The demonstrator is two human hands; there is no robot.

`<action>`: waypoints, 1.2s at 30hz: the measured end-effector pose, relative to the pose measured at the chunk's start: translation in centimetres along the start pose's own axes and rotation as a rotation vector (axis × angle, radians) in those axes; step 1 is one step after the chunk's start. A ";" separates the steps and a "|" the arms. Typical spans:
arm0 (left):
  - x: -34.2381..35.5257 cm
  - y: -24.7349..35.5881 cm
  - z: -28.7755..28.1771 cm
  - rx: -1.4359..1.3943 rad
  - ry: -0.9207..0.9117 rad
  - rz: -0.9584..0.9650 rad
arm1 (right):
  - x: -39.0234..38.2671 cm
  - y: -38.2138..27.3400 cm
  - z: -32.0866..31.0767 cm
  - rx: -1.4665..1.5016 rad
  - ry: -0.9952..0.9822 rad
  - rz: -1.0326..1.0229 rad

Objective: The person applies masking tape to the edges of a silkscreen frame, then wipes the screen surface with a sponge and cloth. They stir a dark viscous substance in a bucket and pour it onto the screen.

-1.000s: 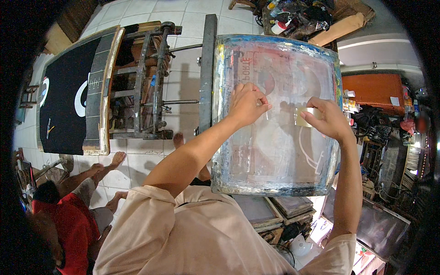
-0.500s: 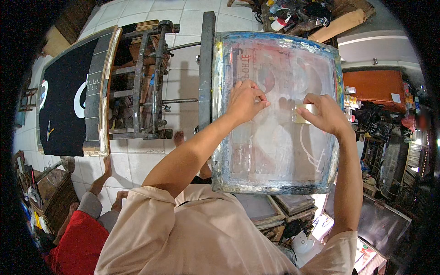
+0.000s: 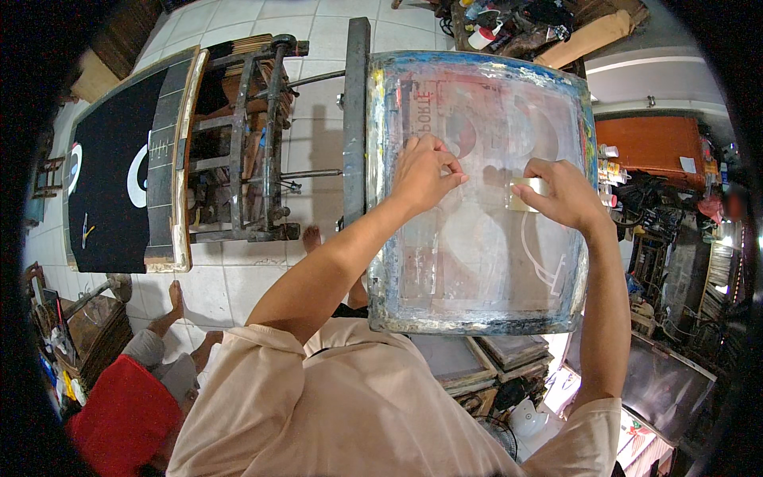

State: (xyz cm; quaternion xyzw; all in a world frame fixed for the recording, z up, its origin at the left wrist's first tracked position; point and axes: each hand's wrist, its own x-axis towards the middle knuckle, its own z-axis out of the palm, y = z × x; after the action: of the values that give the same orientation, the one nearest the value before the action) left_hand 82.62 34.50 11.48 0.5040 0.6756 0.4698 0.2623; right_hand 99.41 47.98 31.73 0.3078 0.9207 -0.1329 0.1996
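Note:
A printing screen (image 3: 477, 254) with a paint-smeared blue and grey frame and translucent mesh faces me, showing faint shapes and red patches. My left hand (image 3: 426, 171) rests on the mesh at its left middle, thumb and forefinger pinched; whatever is between them is too small to make out. My right hand (image 3: 560, 199), on the right part of the mesh, grips a pale yellow rectangular piece (image 3: 520, 197), possibly tape, between thumb and curled fingers. A dark metal bar (image 3: 355, 111) runs along the screen's left side.
Left are a board with black fabric (image 3: 107, 199) and white curved prints, and a metal rack (image 3: 246, 143). A co-worker in red (image 3: 127, 397) is at lower left. Stacked screens (image 3: 445, 366) lie below mine; cluttered bottles (image 3: 485, 36), cables and an orange cabinet (image 3: 644, 155) line the back and right.
The screen and both hands sit slightly higher in the picture. The co-worker in red has moved lower at the bottom left, uncovering a stack of boards there.

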 end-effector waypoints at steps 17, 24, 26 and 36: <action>-0.4 -0.3 0.3 0.013 0.031 0.037 | 0.1 -0.1 0.1 0.013 0.007 -0.015; -0.5 -0.1 0.2 0.027 0.034 0.053 | 0.2 -0.2 0.3 0.016 -0.009 0.005; -0.7 -0.1 0.3 0.019 0.033 0.055 | 0.2 -0.2 0.3 0.012 -0.007 0.001; -2.0 -0.8 0.2 0.072 0.127 0.108 | 0.1 -0.3 0.1 0.025 -0.022 0.002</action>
State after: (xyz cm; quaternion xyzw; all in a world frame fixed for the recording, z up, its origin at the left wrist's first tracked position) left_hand 83.17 32.64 10.39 0.5178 0.6793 0.4896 0.1749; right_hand 99.24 47.77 31.64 0.3098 0.9164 -0.1474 0.2062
